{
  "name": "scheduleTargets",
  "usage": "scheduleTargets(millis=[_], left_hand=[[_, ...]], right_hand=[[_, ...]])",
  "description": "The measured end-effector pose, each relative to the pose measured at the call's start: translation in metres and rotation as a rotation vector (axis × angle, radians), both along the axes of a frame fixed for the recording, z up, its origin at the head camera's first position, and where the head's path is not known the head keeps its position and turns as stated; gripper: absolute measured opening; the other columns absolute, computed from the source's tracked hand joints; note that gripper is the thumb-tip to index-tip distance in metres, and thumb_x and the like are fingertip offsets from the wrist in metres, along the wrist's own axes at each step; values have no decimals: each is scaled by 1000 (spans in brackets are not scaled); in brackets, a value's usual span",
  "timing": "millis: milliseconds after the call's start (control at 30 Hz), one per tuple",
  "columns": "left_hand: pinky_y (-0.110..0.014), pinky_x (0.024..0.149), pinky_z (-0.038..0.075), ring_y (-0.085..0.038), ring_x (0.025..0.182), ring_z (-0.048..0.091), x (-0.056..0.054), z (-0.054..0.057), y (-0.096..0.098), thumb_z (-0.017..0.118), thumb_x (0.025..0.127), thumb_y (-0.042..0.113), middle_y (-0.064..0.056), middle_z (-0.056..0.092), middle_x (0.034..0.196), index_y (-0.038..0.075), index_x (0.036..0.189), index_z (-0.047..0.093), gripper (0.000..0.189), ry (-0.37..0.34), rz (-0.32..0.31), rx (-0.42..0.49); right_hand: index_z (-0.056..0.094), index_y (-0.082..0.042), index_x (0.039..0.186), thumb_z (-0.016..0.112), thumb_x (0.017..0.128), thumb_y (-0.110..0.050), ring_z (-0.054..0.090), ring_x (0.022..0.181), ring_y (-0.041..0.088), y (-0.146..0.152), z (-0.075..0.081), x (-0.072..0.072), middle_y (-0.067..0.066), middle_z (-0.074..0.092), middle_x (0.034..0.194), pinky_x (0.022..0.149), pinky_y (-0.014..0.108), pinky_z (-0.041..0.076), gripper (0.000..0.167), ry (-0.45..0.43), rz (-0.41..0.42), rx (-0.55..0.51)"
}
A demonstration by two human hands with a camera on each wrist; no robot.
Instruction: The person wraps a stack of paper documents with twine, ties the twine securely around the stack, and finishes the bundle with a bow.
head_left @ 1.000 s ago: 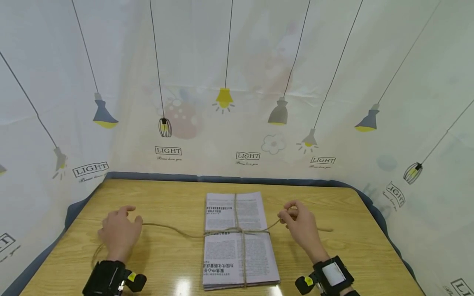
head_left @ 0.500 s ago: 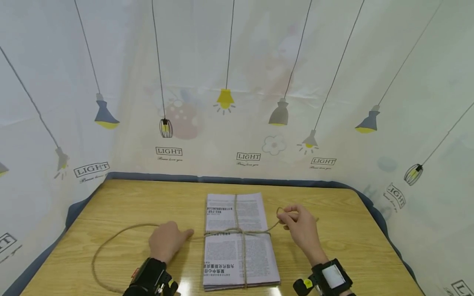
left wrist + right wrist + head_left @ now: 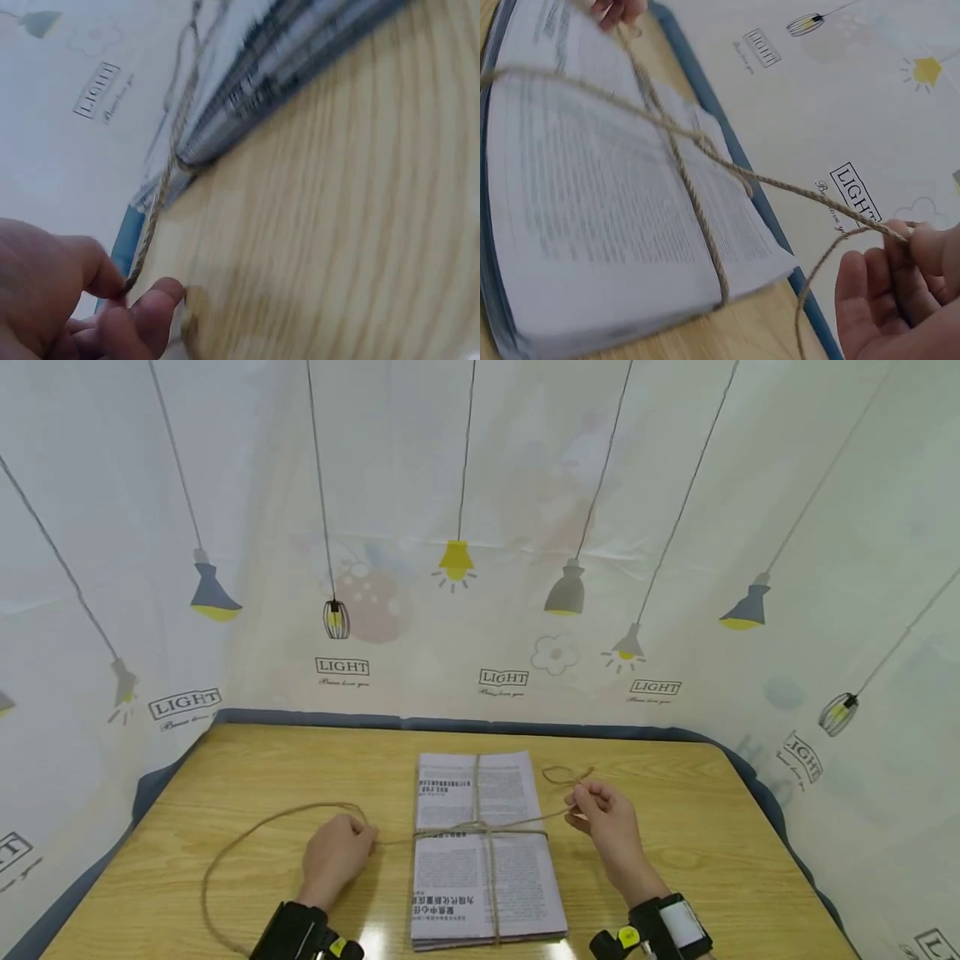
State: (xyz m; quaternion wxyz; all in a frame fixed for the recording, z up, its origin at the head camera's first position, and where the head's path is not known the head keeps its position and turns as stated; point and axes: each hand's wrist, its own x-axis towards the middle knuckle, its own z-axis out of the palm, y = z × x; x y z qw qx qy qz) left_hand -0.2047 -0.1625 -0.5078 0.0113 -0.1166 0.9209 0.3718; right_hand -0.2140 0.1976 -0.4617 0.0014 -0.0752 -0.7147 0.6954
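Newspaper stack (image 3: 450, 870), one, on table (image 3: 735, 877), banded crosswise with twine (image 3: 493, 877). Your left hand (image 3: 337, 853), left of the stack, and your right hand (image 3: 613, 827), right of it: apart, each pinching a length of twine. Step in hand, apparently: tightening the tie; next move likely calls for an even outward pull across the stack

Stack (image 3: 457, 864): underside hidden; smallest print illegible in head view, blurred in both wrist views; cut off by top edge, L wrist view. String (image 3: 486, 829): exact form of crossing too small to tell, head view; bit inside L hand (image 3: 335, 852) hidden by fingers (image 3: 154, 309); left loop exits at bottom edge. L hand cropped, L wrist view; R hand (image 3: 611, 827) likewise, R wrist view. Tabletop (image 3: 720, 860) cut at bottom, head view.
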Motion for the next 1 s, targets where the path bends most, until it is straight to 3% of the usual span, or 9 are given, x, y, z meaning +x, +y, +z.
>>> scheduleTargets(millis=[67, 167, 300, 400, 500, 633, 700, 1000], left_hand=[[-25, 50, 44, -9, 57, 58, 0, -1, 0, 53, 95, 20, -3, 67, 68, 6, 79, 63, 24, 12, 49, 176], [-25, 64, 55, -11, 73, 69, -1, 0, -1, 52, 97, 13, -12, 74, 92, -1, 104, 54, 16, 24, 121, 561], [-25, 80, 56, -7, 85, 70, -2, 7, -4, 52, 99, 9, -5, 73, 99, 1, 121, 37, 28, -2, 176, 1022], [-25, 91, 53, -5, 93, 68, -1, 14, -5, 46, 102, 12, 6, 69, 99, 4, 130, 33, 32, -36, 168, 1211], [-25, 94, 51, -5, 97, 65, 1, 17, -6, 40, 106, 18, 10, 64, 96, 4, 136, 35, 34, -55, 143, 1253], [-23, 86, 49, -2, 93, 62, 2, 17, -9, 37, 107, 27, 13, 60, 90, 6, 141, 35, 40, -41, 145, 1140], [-21, 82, 48, -1, 90, 61, 3, 16, -12, 36, 107, 29, 15, 59, 88, 6, 140, 36, 40, -28, 162, 1087], [-18, 70, 47, 0, 85, 61, 0, 9, -19, 36, 107, 27, 16, 60, 82, 7, 128, 41, 29, -4, 215, 1069]], right_hand=[[52, -3, 111, 50, 103, -21, 64, 94, 16, -1, 0, 0, 1, 64, 94, 89, 31, 55, 20, 2, 11, -128], [51, -6, 105, 46, 104, -24, 67, 93, 15, -3, 0, 0, 0, 64, 91, 95, 34, 52, 19, -11, 41, -319], [51, -11, 100, 44, 104, -25, 67, 86, 11, -7, -2, 0, -3, 62, 87, 98, 33, 51, 16, -33, 66, -520], [52, -15, 100, 45, 104, -25, 62, 79, 6, -9, -4, 0, -6, 57, 86, 93, 29, 53, 13, -32, 63, -579], [54, -18, 98, 47, 103, -26, 55, 74, 5, -9, -8, 1, -7, 55, 86, 84, 24, 53, 12, -20, 50, -566], [54, -18, 92, 49, 103, -25, 52, 73, 6, -6, -15, 3, -6, 54, 85, 76, 23, 51, 14, -3, 14, -502], [54, -17, 89, 50, 103, -24, 52, 72, 7, -4, -19, 4, -6, 53, 83, 75, 23, 50, 16, -8, -11, -473], [53, -15, 91, 53, 102, -20, 52, 72, 6, 3, -32, 6, -5, 55, 82, 73, 22, 51, 12, -81, -75, -408]])
